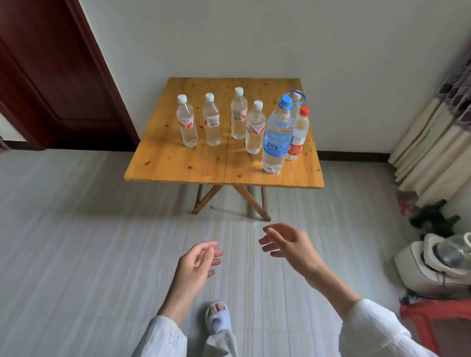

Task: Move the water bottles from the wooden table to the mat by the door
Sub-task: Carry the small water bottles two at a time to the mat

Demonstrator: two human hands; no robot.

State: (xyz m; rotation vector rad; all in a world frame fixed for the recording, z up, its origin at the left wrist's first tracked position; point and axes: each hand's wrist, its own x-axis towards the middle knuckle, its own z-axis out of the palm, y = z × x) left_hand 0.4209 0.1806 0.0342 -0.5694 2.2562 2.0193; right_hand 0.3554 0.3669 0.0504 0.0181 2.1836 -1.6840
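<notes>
Pale grey plank flooring (60, 240) runs up to a white wall, where a small square honey-coloured wooden folding desk (174, 161) stands beside a dark red-brown door (42, 67). From your head camera, the water bottles all stand upright on that desk: four slim clear white-capped bottles (212, 124), a taller clear bottle with a blue cap and blue label (277, 136) at the near right, and a red-capped, red-labelled bottle (299, 135) just behind it. Another bottle may hide behind the blue cap; you cannot tell. No mat shows clearly.

They look full, so expect weight, most in the blue one. Thin plastic walls will dent and slip; take each around the waist or at the stiffer neck.

Your left hand (199, 262) and right hand (289, 244) hover over the floor, well short of the desk, palms facing inward, fingers (270, 240) relaxed, loosely curved, holding nothing.
</notes>
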